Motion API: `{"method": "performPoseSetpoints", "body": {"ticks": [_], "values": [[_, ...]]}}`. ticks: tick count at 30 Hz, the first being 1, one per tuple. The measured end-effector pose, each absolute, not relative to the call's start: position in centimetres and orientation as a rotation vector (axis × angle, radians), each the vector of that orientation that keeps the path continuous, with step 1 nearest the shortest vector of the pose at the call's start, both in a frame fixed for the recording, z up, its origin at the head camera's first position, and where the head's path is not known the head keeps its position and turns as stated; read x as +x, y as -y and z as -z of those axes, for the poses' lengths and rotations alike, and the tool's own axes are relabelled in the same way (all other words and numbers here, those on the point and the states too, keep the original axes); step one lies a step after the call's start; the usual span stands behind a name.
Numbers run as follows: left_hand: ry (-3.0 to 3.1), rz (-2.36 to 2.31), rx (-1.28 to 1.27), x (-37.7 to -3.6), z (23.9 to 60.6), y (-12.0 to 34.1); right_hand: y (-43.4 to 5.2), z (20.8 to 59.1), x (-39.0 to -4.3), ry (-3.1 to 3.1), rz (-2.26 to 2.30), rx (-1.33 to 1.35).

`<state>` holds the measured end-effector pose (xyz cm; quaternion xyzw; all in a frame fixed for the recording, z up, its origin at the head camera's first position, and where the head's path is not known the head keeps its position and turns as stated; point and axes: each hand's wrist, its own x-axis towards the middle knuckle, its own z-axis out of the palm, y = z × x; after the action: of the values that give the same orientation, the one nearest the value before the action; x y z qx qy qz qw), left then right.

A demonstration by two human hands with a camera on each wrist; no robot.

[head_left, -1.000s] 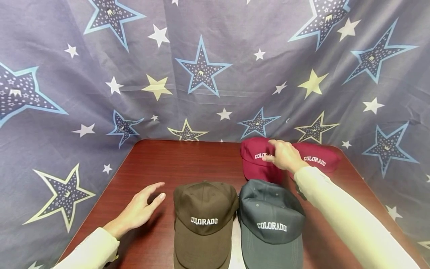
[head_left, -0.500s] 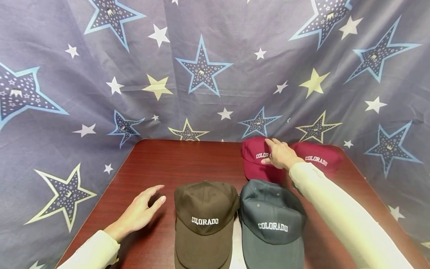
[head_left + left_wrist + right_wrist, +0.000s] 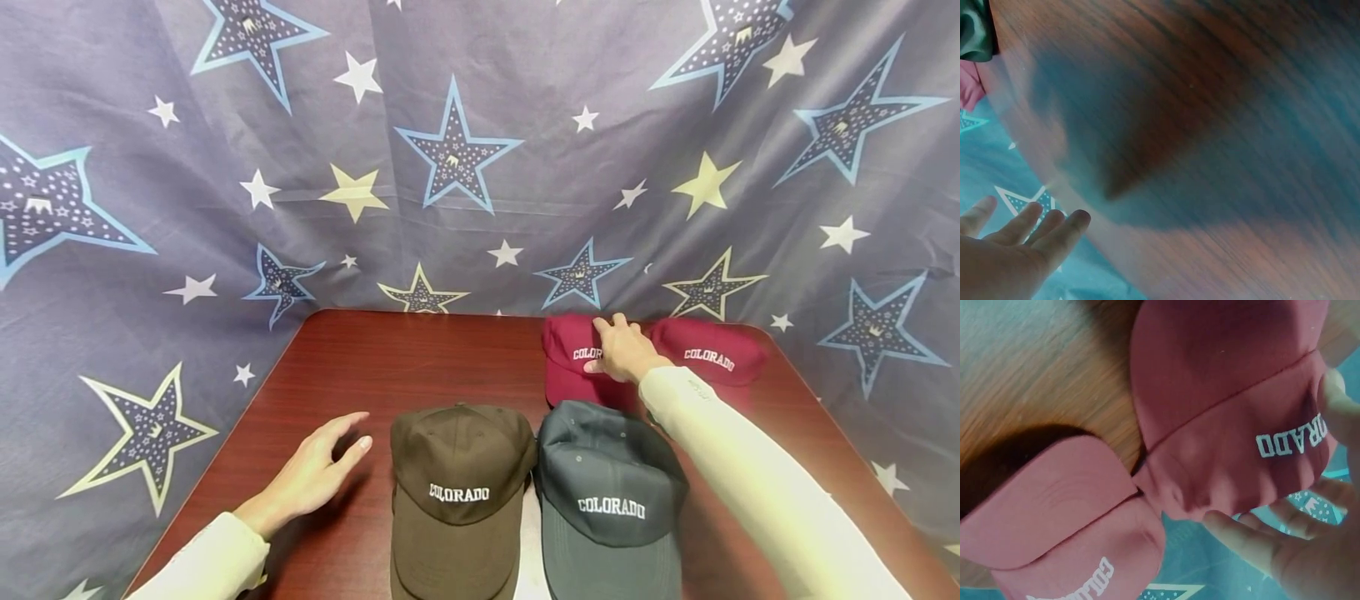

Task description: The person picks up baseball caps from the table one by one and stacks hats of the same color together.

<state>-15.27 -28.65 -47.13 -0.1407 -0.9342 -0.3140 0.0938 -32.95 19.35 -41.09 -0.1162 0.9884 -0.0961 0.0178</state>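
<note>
The right hand (image 3: 624, 352) gripped the left maroon cap (image 3: 573, 367) at the desk's (image 3: 420, 358) far right, covering part of its lettering. The second maroon cap (image 3: 712, 354) lay just beside. The left hand (image 3: 315, 475) hovered spread near the brown cap (image 3: 453, 492), whose brim was cut off.

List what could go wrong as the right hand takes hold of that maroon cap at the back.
1. The right hand grips the left maroon cap, which touches the second maroon cap; lifting may drag that one.
2. Pulling it toward the person could bump the grey cap just in front.
</note>
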Motion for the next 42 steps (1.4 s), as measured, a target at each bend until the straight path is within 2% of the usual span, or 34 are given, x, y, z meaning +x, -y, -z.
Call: {"method": "performPoseSetpoints", "body": {"ticks": [26, 42], "values": [[2.756, 0.943, -0.419, -15.2, 47.4, 28.8, -19.6, 40.6, -32.4, -3.308, 0.493, -0.261], [2.756, 0.945, -0.422, -15.3, 46.9, 29.0, -21.8, 34.5, -31.4, -3.554, 0.731, -0.298]]}}
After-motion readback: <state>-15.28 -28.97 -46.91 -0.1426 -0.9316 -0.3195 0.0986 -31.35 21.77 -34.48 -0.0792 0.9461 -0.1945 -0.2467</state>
